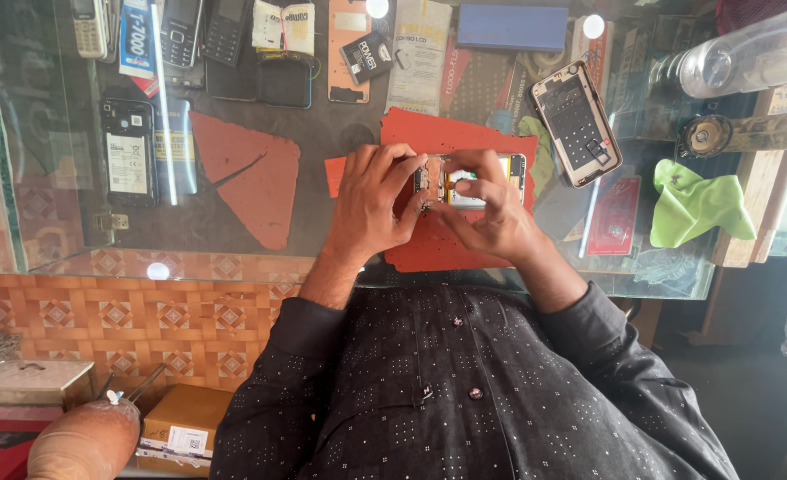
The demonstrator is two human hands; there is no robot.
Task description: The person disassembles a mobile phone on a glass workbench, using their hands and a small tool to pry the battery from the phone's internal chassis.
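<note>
An opened phone (473, 180) with its back off lies on a red mat (464, 142) on the glass counter (322, 133). My left hand (371, 200) grips the phone's left end, fingers curled over its edge. My right hand (491, 209) covers the phone's middle and lower side, fingertips pressing on its insides. Both hands touch each other above the phone. Whether a small tool sits between my fingers is hidden.
A detached phone back frame (578, 123) lies right of the mat, a green cloth (695, 204) farther right. Old phones (128, 149) and parts show under the glass at left. A clear bottle (749, 58) lies at top right. A cardboard box (184, 431) sits on the floor.
</note>
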